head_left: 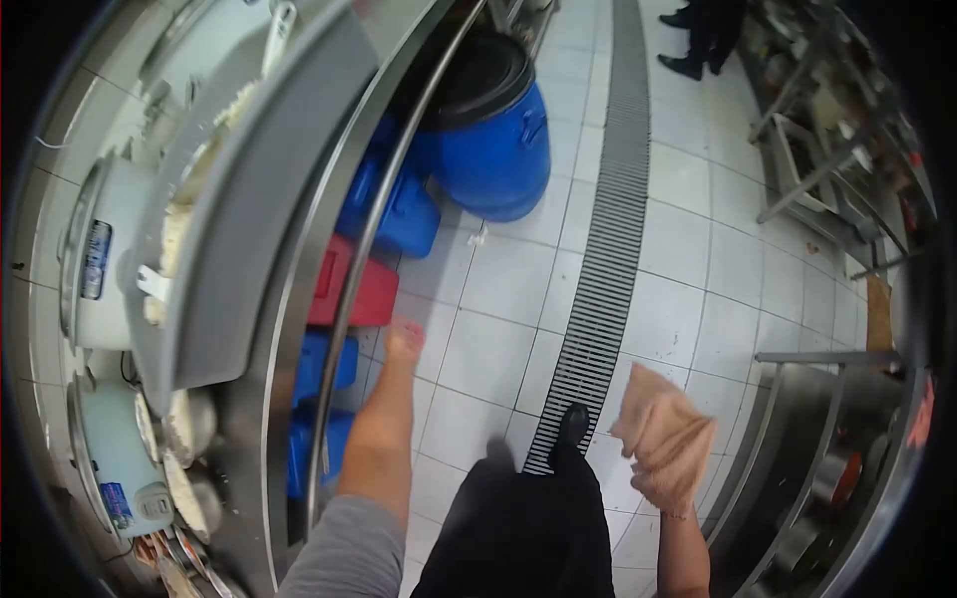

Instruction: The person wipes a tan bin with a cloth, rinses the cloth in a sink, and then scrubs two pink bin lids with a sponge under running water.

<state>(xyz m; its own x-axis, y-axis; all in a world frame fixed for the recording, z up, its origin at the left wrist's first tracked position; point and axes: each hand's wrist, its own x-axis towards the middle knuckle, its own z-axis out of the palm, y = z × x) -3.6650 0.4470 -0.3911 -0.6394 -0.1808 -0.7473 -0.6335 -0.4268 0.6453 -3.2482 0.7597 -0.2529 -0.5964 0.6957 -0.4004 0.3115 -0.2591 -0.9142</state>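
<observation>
My left hand (405, 337) reaches forward beside the metal counter. Its fingers are small and smeared in this view, at the edge of a red plastic container (361, 287) under the counter. On the other side, my right hand (666, 495) is closed around a crumpled pinkish-tan cloth (662, 424), which bunches up above the wrist and covers most of the fingers. The cloth is held over the tiled floor.
A grated floor drain (610, 214) runs ahead, with my shoe on it. Blue barrel (503, 149) with black lid and several blue containers (409, 214) line the left. A grey tub (249, 219) tops the counter. Metal racks stand right; a person (703, 40) stands far ahead.
</observation>
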